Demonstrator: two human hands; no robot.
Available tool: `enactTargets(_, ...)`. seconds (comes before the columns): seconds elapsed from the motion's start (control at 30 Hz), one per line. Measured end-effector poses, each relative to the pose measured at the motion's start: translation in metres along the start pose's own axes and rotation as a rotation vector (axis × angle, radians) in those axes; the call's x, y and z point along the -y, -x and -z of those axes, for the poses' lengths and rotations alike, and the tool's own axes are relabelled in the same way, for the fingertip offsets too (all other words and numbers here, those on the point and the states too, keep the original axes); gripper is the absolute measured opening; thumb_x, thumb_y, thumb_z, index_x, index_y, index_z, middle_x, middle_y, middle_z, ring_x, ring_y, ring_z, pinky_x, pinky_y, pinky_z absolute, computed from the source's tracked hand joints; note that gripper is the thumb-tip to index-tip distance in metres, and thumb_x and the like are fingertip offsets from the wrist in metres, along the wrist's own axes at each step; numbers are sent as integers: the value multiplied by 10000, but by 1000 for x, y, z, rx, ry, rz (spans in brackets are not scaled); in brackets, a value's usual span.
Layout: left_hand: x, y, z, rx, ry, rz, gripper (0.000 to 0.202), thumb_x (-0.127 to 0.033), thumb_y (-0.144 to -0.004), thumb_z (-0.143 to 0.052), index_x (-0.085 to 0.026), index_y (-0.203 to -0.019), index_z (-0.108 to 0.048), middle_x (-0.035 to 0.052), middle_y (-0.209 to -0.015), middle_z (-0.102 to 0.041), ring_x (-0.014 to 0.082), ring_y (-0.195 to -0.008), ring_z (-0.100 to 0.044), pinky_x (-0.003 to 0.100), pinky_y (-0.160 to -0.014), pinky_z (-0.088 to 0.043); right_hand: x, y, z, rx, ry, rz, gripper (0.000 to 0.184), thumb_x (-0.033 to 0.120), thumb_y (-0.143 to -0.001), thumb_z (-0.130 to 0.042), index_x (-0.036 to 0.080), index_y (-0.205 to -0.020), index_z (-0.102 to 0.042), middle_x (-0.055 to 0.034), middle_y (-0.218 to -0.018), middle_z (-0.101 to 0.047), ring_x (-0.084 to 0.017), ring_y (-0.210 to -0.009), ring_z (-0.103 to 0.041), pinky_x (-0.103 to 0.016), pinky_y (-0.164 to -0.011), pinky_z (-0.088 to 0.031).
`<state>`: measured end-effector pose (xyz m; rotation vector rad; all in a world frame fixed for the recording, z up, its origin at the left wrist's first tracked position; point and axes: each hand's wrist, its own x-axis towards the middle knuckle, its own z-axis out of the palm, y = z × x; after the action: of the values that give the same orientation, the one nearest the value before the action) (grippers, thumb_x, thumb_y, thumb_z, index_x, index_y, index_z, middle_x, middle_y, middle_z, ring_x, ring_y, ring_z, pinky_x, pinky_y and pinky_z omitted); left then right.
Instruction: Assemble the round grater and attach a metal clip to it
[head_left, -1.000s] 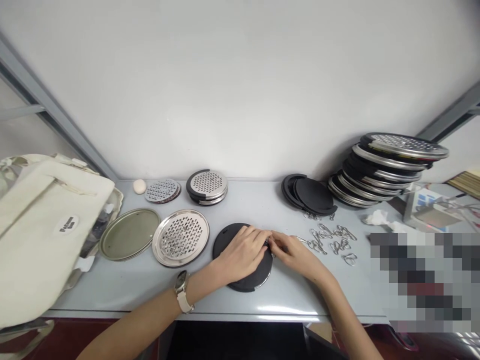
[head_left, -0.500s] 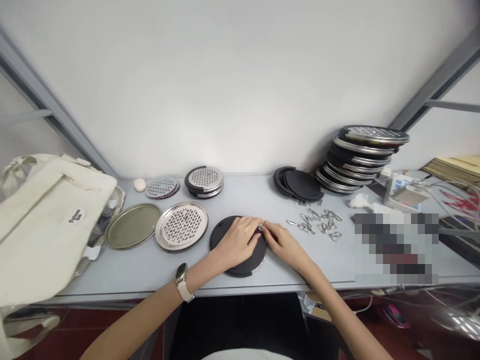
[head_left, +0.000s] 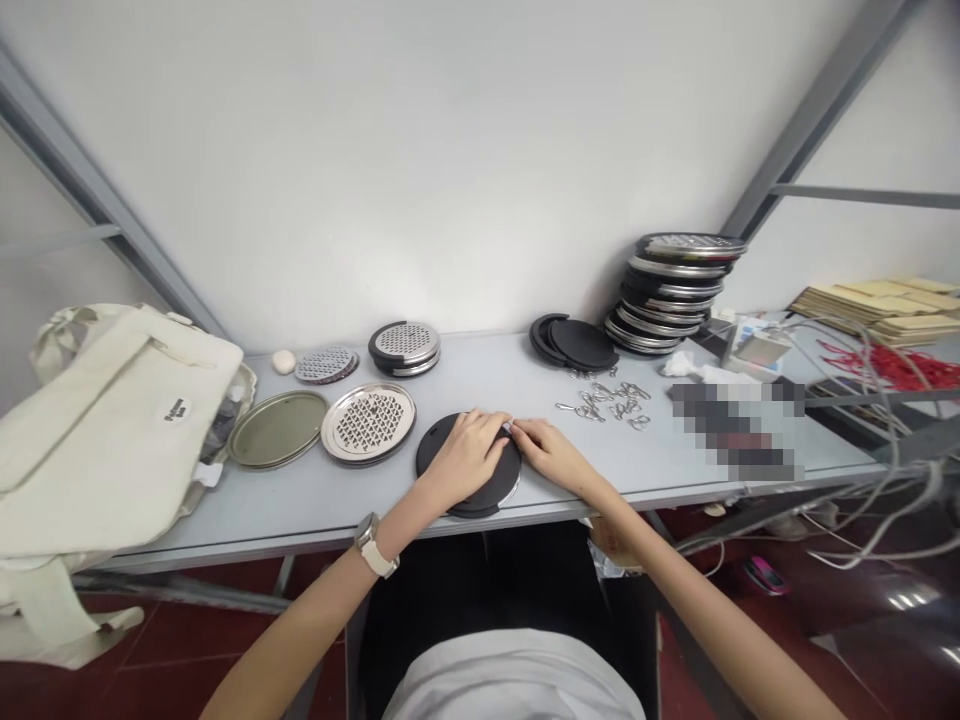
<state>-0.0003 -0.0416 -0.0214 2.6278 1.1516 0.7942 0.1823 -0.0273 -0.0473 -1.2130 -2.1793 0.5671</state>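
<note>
Near the table's front edge lies a round black disc (head_left: 480, 498) with a bright metal rim along its right side. My left hand (head_left: 466, 458) rests across its top, fingers closed toward the far right edge. There my right hand (head_left: 553, 458) pinches a small metal piece (head_left: 508, 427), mostly hidden by fingertips. To the right lie several loose metal loop clips (head_left: 600, 400). Left of the disc sits a round metal grater plate (head_left: 371, 424), and beside it an olive-green round lid (head_left: 277, 430).
Along the wall stand a small grater stack (head_left: 405, 346), black discs (head_left: 585, 345) and a tall leaning stack of similar rounds (head_left: 664, 290). A cream bag (head_left: 105, 440) fills the left end. Cardboard pieces (head_left: 885, 305), red cord (head_left: 900, 365) and cables lie right.
The view has shifted, showing more of the lap and the table's right end. Both hands stay at the disc's far right edge, with the small metal piece now more covered by fingers.
</note>
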Motion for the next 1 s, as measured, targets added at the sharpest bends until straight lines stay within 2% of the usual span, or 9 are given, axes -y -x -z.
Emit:
enactTargets(0.6, -1, 3, 1, -2, -8, -24, 250, -157, -962, -418, -201, -1200, -478, 55, -1153, -602, 217, -1079, -535, 395, -961, -412, 4, 7, 2, -15, 47, 31, 348, 306, -1002, -328, 207, -719, -504, -15, -675, -580, -193, -706, -545, -311, -725, -397)
enactTargets(0.9, -1, 2, 1, -12, -5, -15, 247, -167, -957, -414, -199, -1193, -480, 61, -1153, -601, 217, -1093, -535, 403, -976, -405, 2, 2, 1, 8, 25, 26, 357, 307, -1003, -315, 200, -749, -542, -34, -732, -631, -194, -733, -567, -316, -745, -405)
enactTargets(1.0, -2, 2, 1, -2, -15, -16, 249, -162, -956, -406, -198, -1191, -482, 60, -1156, -603, 219, -1099, -535, 409, -977, -397, 1, 1, 2, 15, 10, 31, 378, 315, -1002, -315, 201, -703, -516, -19, -674, -597, -183, -686, -555, -313, -723, -402)
